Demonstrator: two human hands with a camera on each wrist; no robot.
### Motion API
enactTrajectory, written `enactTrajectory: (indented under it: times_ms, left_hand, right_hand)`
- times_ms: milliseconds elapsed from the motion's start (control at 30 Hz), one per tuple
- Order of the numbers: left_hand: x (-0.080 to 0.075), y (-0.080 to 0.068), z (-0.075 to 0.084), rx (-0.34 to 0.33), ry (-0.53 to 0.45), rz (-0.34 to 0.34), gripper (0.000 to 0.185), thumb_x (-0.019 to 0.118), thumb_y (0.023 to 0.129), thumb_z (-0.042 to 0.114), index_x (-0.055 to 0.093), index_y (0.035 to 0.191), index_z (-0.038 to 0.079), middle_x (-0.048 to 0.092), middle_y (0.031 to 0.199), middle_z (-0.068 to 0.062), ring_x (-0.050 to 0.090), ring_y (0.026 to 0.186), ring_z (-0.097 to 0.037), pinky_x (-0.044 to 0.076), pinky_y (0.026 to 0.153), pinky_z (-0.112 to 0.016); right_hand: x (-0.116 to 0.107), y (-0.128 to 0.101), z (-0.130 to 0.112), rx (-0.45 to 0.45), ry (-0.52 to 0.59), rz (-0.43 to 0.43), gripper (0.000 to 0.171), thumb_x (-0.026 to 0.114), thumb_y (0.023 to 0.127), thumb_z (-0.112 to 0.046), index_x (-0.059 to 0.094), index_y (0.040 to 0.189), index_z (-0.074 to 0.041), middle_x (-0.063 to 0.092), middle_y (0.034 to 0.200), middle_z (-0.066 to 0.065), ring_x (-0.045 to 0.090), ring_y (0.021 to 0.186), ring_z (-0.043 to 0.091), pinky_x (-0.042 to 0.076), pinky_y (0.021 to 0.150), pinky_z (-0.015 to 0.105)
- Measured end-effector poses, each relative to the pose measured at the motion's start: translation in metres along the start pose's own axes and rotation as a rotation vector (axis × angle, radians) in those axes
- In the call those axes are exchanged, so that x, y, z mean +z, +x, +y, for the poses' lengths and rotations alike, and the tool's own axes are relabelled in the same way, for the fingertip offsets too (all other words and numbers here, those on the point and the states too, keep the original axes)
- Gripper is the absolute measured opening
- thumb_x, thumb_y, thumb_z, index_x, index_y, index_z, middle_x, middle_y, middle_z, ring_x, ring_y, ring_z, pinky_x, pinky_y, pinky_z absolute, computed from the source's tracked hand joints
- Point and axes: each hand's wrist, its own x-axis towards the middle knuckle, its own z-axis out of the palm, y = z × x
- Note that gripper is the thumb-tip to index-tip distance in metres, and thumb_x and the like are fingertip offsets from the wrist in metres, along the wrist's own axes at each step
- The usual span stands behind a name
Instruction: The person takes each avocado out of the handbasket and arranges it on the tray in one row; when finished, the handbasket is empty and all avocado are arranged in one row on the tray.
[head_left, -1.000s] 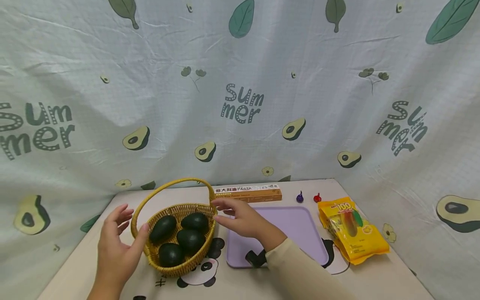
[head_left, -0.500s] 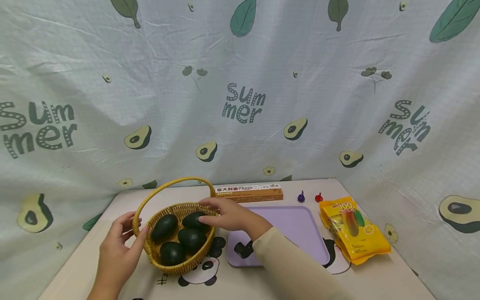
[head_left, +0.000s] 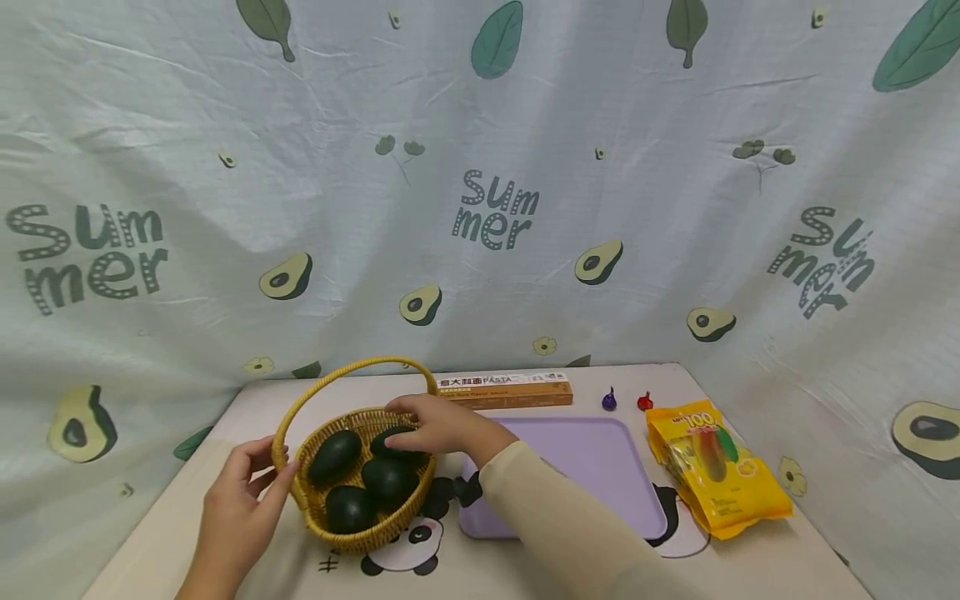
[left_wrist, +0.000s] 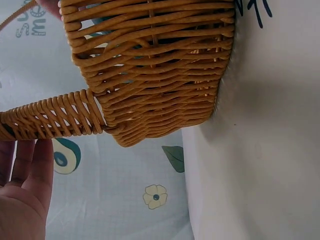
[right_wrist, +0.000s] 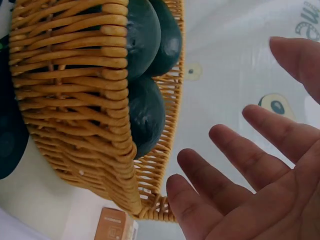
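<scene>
A yellow wicker basket (head_left: 363, 540) is found upright on the left half of the table (head_left: 172, 529), with four dark green avocados contained in it. At its left side, the foot of the handle (head_left: 386, 361) is flanked by the thumb and fingers of the left hand (head_left: 238, 504). In the left wrist view the fingers are seen extended, their tips hidden behind the handle; whether a grip is being applied cannot be told.

The far-right avocado (head_left: 378, 444) is partly covered, in the head view, by the right hand (head_left: 446, 429), which is extended over the basket from the right. Its fingers are spread, nothing is pinched, and a gap to the fruit is shown in the right wrist view. The avocado is therefore judged to lie below the fingers. Its long axis is judged to run roughly left to right, though this cannot be confirmed under the partial cover.

The right hand is plainly the nearer of the two; between the left hand and this fruit, the far-left avocado (head_left: 334, 457) is interposed. The near-right avocado (head_left: 390, 483) is situated immediately on its near side.
</scene>
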Motion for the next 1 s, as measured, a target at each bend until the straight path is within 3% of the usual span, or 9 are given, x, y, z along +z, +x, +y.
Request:
enactTrajectory:
  times_ms: [267,1000]
  left_hand:
    - [0.005,0.0,-0.004,0.025,-0.041,-0.001,0.038,0.07,0.09,-0.011,0.054,0.125,-0.007,0.063,0.111,-0.015,0.052,0.102,0.014,0.047,0.086,0.003]
    - [0.005,-0.002,-0.002,-0.021,-0.016,0.008,0.038,0.07,0.091,-0.01,0.053,0.125,-0.006,0.063,0.113,-0.014,0.051,0.102,0.012,0.046,0.087,0.004]
  right_hand:
    - [0.003,0.018,-0.001,0.05,-0.056,-0.024,0.051,0.069,0.098,-0.039,0.06,0.143,-0.017,0.063,0.142,-0.001,0.057,0.131,0.013,0.05,0.112,0.03]
    - [0.021,0.049,-0.011,0.162,-0.122,-0.1,0.042,0.072,0.094,-0.015,0.066,0.136,-0.014,0.067,0.131,0.004,0.063,0.116,0.016,0.056,0.1,0.029]
